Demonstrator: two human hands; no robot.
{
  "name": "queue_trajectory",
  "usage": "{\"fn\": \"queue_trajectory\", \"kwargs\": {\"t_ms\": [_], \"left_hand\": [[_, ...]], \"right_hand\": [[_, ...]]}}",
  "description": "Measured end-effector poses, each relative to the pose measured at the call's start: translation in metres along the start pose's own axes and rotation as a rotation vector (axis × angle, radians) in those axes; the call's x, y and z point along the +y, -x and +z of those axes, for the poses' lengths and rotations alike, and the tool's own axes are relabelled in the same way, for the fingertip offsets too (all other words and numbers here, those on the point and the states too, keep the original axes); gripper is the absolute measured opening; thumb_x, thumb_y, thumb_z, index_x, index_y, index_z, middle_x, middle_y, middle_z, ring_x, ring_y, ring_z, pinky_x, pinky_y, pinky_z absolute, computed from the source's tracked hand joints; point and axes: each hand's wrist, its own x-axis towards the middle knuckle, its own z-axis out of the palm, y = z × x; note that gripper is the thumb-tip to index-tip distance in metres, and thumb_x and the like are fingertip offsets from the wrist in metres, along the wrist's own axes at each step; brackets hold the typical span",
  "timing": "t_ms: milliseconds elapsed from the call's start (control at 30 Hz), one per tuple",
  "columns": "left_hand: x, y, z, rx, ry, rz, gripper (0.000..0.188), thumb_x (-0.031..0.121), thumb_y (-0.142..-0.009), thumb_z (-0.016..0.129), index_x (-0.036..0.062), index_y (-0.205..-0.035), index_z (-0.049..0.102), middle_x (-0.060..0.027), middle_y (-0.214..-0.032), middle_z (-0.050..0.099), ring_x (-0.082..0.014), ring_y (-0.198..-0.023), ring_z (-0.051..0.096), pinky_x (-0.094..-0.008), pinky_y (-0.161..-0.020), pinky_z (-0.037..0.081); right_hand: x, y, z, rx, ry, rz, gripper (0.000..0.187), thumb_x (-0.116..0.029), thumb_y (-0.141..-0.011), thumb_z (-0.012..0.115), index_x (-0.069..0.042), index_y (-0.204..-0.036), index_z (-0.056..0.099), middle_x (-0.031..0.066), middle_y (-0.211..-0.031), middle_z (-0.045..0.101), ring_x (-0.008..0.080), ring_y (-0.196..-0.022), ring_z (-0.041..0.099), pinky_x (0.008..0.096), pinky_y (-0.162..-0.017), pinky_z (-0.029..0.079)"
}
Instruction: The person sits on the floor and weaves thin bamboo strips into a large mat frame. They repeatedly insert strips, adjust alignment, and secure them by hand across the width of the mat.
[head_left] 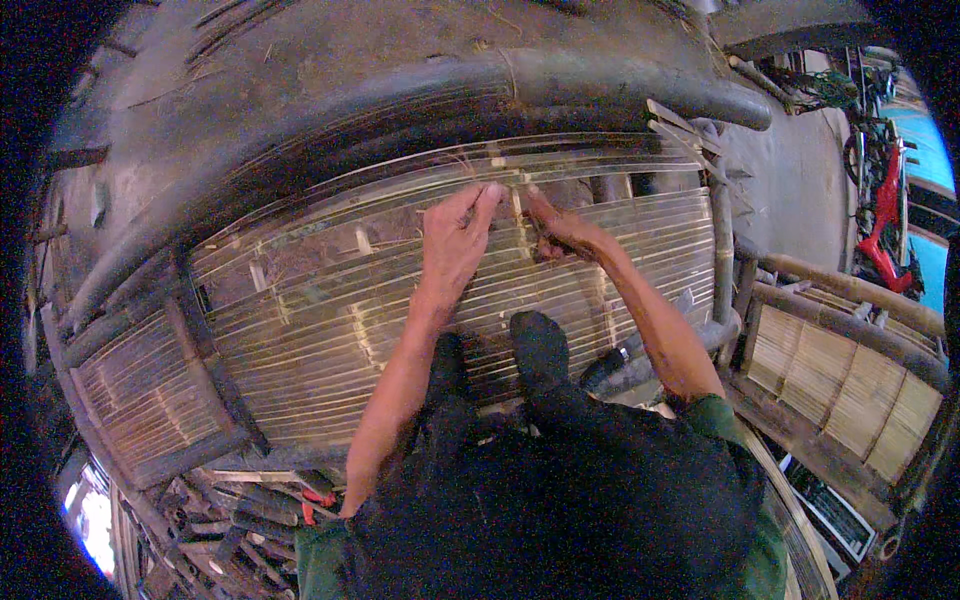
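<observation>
Both hands work over a bench seat of thin bamboo slats (400, 330), at a pale cross strip (520, 222) near its far side. My left hand (458, 240) is closed, thumb and fingertips pinched together beside the far slats; what they pinch is too small to make out. Just right of the strip, my right hand (568, 232) has its fingers curled in, with the foremost fingertip close to the strip. Anything inside it is hidden. Beyond my hands several slats (430, 165) lie spaced apart, with gaps showing the ground below.
A thick bamboo pole (640, 85) runs along the far side. My dark-covered foot (540, 345) rests on the slats. Slat ends (680, 125) jut out at the far right corner. Another slatted bamboo panel (830, 375) stands at right, and a red object (885, 225) lies beyond.
</observation>
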Motion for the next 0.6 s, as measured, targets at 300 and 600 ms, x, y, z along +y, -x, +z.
{"fn": "queue_trajectory", "kwargs": {"t_ms": [300,600], "left_hand": [[0.023,-0.016,-0.010,0.069,-0.093,0.326,0.019,0.019,-0.087,0.058,0.0018,-0.093,0.065,-0.0135,-0.084,0.065,-0.0301,-0.076,0.061,-0.0359,-0.071,0.048],[-0.052,-0.001,0.003,0.031,-0.378,0.105,0.019,0.024,-0.088,0.056,0.0084,-0.092,0.066,-0.0142,-0.086,0.065,-0.0310,-0.078,0.061,-0.0390,-0.080,0.045]], "right_hand": [[-0.002,0.021,0.020,0.309,0.172,-0.753,0.027,-0.025,-0.089,0.058,-0.005,-0.108,0.062,0.0085,-0.068,0.060,0.0137,-0.065,0.055,0.0305,-0.063,0.045],[-0.025,0.029,0.046,0.514,-0.520,-0.580,0.027,-0.026,-0.093,0.051,-0.004,-0.086,0.064,0.0010,-0.073,0.058,0.0110,-0.069,0.053,0.0248,-0.064,0.043]]}}
